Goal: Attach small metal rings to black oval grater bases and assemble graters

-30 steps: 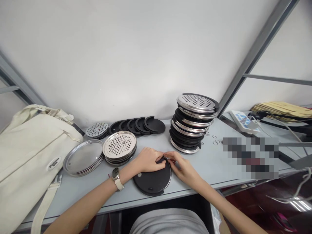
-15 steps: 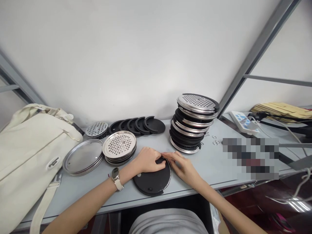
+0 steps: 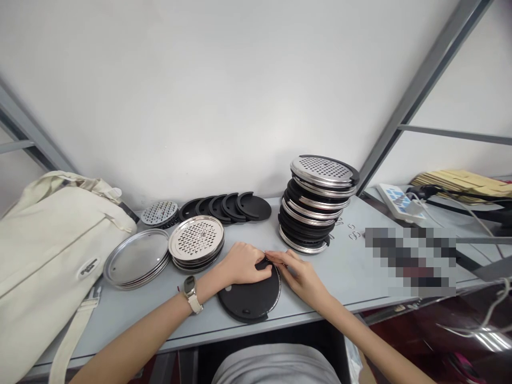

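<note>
A black round disc with a shiny metal rim along its right side lies near the table's front edge. My left hand is closed over its far edge, the thumb lying along the top face. At the same far edge, the fingertips of my right hand are pressed together, almost meeting the left fingers. Whatever small part may sit between the right fingertips is hidden. Left of my hands stands a pile of perforated metal discs, beside a pile of plain metal discs.
Behind lie several overlapping black discs and a small perforated disc. A tall stack of assembled discs leans at the right, near small metal rings. A cream bag fills the left; a power strip lies far right.
Almost nothing differs. Both hands stay at the disc's far edge, and the view has shifted very slightly.
</note>
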The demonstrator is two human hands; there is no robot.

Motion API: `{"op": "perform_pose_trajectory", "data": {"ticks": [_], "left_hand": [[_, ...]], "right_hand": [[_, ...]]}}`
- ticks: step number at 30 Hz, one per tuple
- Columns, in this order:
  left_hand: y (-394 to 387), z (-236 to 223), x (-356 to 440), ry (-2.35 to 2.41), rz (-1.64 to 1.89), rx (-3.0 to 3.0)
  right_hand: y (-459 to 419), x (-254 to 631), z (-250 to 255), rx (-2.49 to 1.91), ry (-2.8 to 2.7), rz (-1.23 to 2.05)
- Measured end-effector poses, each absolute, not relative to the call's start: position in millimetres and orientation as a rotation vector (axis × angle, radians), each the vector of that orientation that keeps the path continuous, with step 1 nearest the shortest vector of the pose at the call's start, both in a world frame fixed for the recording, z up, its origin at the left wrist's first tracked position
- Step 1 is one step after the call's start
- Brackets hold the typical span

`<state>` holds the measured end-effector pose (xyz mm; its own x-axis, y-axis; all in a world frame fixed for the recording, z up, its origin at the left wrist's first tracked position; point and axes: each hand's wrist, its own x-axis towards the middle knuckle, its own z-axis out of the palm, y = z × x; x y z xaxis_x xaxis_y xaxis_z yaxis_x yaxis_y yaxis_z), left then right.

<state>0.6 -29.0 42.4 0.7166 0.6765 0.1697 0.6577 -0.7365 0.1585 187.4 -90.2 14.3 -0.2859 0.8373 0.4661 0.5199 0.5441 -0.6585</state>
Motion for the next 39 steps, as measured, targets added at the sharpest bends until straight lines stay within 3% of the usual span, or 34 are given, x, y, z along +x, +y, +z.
{"op": "perform_pose_trajectory", "data": {"ticks": [39], "left_hand": [[-26.6, 39.1, 0.5, 1.097, 0.283, 2.836]], "right_hand": [[-83.3, 187.0, 14.4, -1.092, -2.014, 0.584]]}}
